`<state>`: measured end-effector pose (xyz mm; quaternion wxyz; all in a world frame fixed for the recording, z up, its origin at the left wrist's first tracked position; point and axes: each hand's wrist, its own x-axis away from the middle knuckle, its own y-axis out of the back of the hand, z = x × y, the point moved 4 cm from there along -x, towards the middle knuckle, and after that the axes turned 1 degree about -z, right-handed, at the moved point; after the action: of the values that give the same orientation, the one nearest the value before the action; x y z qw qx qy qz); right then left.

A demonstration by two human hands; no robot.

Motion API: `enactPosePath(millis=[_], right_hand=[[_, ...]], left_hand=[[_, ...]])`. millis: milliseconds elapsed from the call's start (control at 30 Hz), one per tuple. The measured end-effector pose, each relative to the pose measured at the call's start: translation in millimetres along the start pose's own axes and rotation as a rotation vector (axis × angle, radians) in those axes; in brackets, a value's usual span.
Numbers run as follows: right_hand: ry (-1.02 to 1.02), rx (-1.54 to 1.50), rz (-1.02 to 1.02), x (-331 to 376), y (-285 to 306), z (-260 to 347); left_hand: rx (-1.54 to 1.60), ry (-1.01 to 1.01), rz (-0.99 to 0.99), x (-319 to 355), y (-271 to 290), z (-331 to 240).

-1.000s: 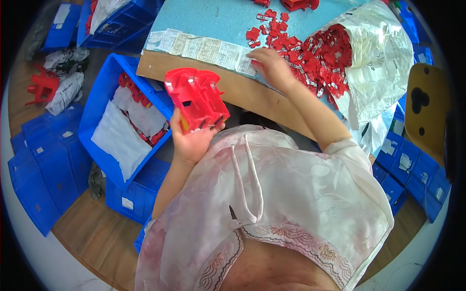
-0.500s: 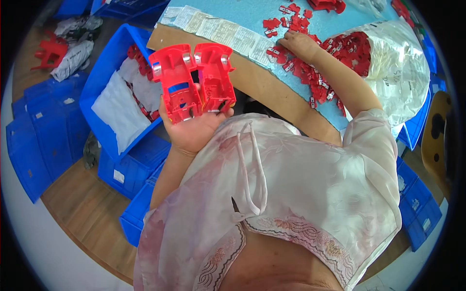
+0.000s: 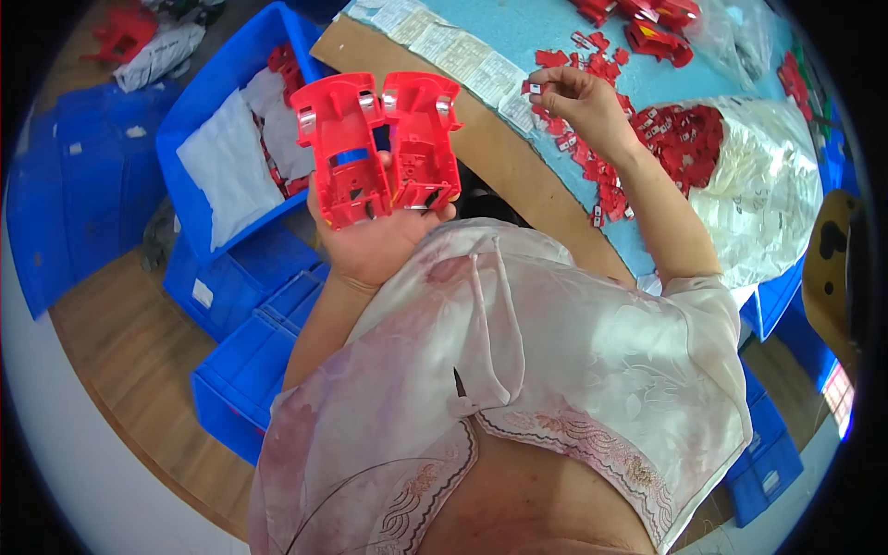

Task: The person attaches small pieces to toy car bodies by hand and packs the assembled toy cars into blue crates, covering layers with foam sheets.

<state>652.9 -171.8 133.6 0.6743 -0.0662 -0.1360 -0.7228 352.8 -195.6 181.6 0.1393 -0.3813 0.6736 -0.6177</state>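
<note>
Two red plastic toy car shells, one on the left [image 3: 340, 176] and one on the right [image 3: 424, 166], lie side by side on my left hand [image 3: 370, 248]. Their hollow insides face up, and my fingers curl around their lower ends. Over the table, my right hand [image 3: 592, 111] pinches a small red plastic piece [image 3: 534, 88] with a pale patch, between thumb and fingertips. Below and beside that hand, many similar small red pieces [image 3: 610, 199] are scattered in a loose heap. They spread from the mouth of a clear plastic bag [image 3: 763, 185] full of them.
The blue tabletop [image 3: 499, 23] has a brown edge strip [image 3: 509, 171] and taped paper sheets [image 3: 444, 46]. More red shells [image 3: 659, 42] lie at its far side. To my left, a blue crate [image 3: 190, 111] holds red parts and white sheets; other blue crates [image 3: 88, 185] stand around.
My right hand has lifted from the heap with a small red piece now visible in its pinch. The left hand still holds both shells. The whole view has shifted slightly.
</note>
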Motion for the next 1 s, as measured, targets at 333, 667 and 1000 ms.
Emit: enactPosePath(millis=[333, 667, 1000], right_hand=[[0.818, 0.232, 0.225, 31, -155, 126], [1.251, 0.519, 0.208, 93, -305, 152], [1.323, 0.293, 0.42, 195, -515, 191]], left_hand=[[-0.093, -0.103, -0.207, 43, 4, 2], [-0.308, -0.505, -0.338, 157, 20, -29], [-0.564, -1.017, -0.442, 382, 33, -89]])
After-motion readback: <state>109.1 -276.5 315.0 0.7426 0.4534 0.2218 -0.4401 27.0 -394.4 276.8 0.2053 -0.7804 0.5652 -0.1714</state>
